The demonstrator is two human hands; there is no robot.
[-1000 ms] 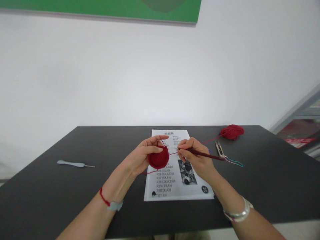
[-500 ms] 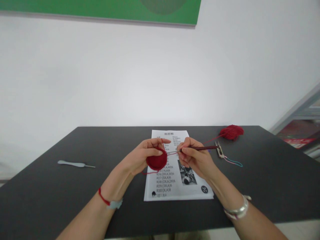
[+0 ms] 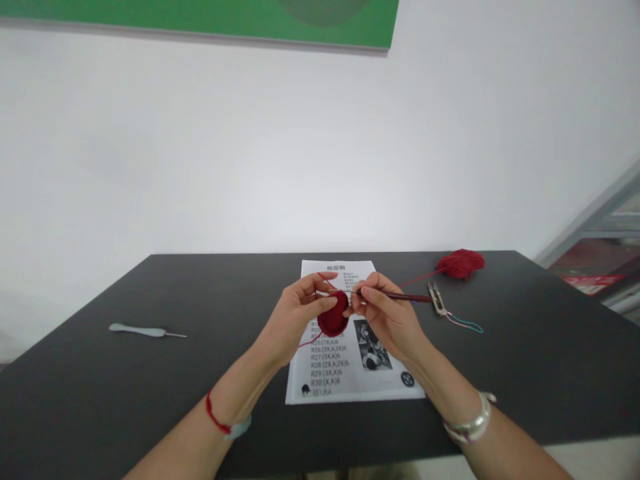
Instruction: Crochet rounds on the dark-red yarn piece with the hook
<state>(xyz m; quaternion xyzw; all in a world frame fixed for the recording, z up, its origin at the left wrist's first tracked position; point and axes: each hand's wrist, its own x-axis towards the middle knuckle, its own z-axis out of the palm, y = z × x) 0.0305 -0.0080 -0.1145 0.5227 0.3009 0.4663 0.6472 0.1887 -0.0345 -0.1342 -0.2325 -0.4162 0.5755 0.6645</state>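
Observation:
A small round of dark red crochet work [image 3: 333, 317] is pinched by my left hand [image 3: 301, 312], thumb on its near face. Red yarn runs up to the raised left forefinger, and a loose tail hangs below the piece. My right hand [image 3: 387, 313] is closed around a crochet hook [image 3: 403, 296] with a brown-red handle. The hook's thin metal shaft points left to the top edge of the piece, close to the left fingertips. Whether its tip sits in a stitch is too small to tell. Both hands are above a printed pattern sheet [image 3: 330, 393].
A ball of red yarn [image 3: 461, 264] lies at the back right, its strand leading toward my hands. Thread snips [image 3: 437, 299] with a blue-and-pink cord lie beside the hook's handle end. A grey-handled crochet hook [image 3: 145, 331] rests on the black table [image 3: 210, 280] at left.
My left hand has moved right with the crochet piece, which is now turned more edge-on and sits nearer my right hand. The hook's tip has come up to the piece's top edge.

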